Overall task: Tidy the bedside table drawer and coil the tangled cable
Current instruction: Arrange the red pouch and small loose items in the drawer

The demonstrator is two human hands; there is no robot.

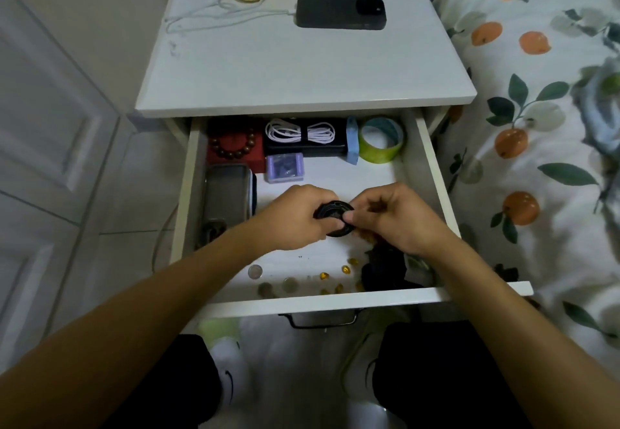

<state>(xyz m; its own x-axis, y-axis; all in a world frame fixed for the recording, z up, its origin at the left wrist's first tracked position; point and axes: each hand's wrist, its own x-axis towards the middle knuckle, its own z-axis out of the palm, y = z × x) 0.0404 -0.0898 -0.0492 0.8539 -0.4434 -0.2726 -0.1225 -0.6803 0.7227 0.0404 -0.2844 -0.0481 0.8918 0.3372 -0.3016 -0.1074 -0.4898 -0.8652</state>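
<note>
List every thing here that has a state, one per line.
drawer: pulled open
black cable: coiled, gripped by both hands
left hand: curled on the coil
right hand: pinching the coil
white cable: bundled
phone: face down, plugged in
tape roll: tilted

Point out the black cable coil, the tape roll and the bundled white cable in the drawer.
black cable coil [333, 211], head view, top arc between both hands.
tape roll [379, 152], head view, green outer band at the front.
bundled white cable [300, 132], head view, cinched middle of the bundle.
</note>
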